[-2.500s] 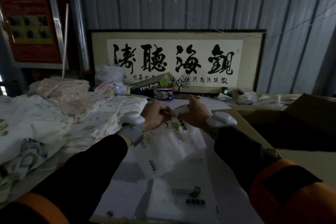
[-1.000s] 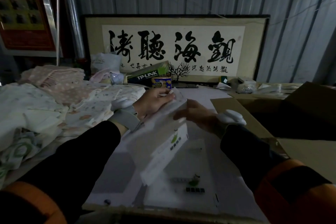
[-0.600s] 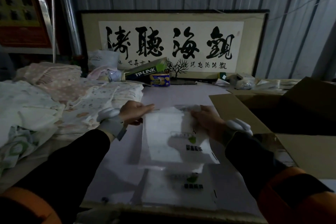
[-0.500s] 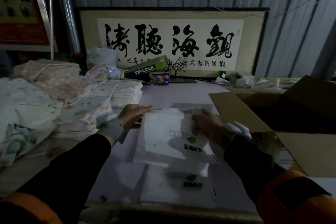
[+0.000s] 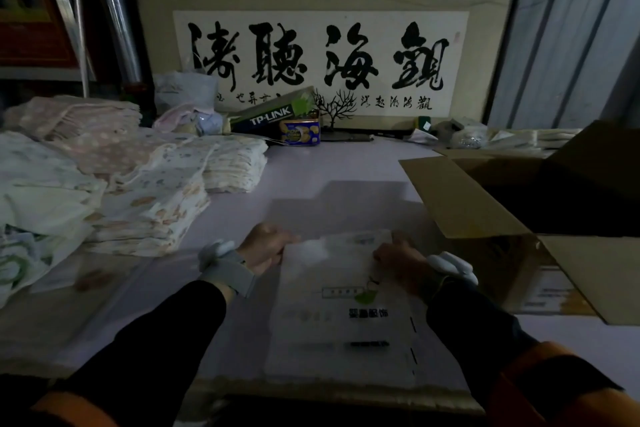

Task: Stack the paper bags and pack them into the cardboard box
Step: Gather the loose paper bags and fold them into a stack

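A flat white paper bag (image 5: 332,302) with a green leaf mark and black print lies on top of another white bag, whose lower edge (image 5: 339,362) shows beneath it near the table's front. My left hand (image 5: 266,246) grips the top bag's upper left corner. My right hand (image 5: 398,260) holds its upper right corner, fingers pressed on the paper. An open cardboard box (image 5: 460,204) stands just to the right, flaps spread, its inside dark.
Stacks of folded patterned cloth (image 5: 145,198) cover the table's left side. A TP-LINK carton (image 5: 273,113), a blue tin (image 5: 301,132) and a framed calligraphy panel (image 5: 322,55) line the back. Small packets (image 5: 467,139) lie behind the box.
Both hands turned the lifted bag flat, brought it toward me and lowered it onto the bag lying on the table. The hands still hold its upper corners.
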### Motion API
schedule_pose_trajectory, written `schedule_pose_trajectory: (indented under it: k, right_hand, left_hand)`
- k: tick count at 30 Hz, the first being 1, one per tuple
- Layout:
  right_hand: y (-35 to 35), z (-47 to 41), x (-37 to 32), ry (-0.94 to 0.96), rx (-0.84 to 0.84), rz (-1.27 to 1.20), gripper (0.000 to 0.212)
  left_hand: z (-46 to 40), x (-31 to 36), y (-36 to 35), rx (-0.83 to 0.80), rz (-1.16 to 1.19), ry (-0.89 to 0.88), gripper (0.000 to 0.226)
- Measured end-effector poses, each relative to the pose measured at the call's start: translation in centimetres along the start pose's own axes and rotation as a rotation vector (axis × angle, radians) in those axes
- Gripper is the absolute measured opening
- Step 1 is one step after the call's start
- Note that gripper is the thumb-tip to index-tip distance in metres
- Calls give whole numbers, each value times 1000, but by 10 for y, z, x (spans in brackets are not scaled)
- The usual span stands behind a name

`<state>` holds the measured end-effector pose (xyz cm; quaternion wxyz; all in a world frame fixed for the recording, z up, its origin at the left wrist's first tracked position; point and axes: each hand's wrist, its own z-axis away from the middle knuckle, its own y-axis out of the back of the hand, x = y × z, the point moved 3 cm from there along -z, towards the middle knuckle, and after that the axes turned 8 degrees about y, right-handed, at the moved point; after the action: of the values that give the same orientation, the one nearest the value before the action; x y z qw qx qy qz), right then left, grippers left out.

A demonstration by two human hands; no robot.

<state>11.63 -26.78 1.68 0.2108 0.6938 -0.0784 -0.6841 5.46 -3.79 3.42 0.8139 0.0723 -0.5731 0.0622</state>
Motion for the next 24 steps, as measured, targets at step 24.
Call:
schedule_pose_trajectory:
  k: [24]
  right_hand:
    - [4,4,3,73,130,-164,62]
  left_hand:
    - [7,-31,0,83,86,151,37]
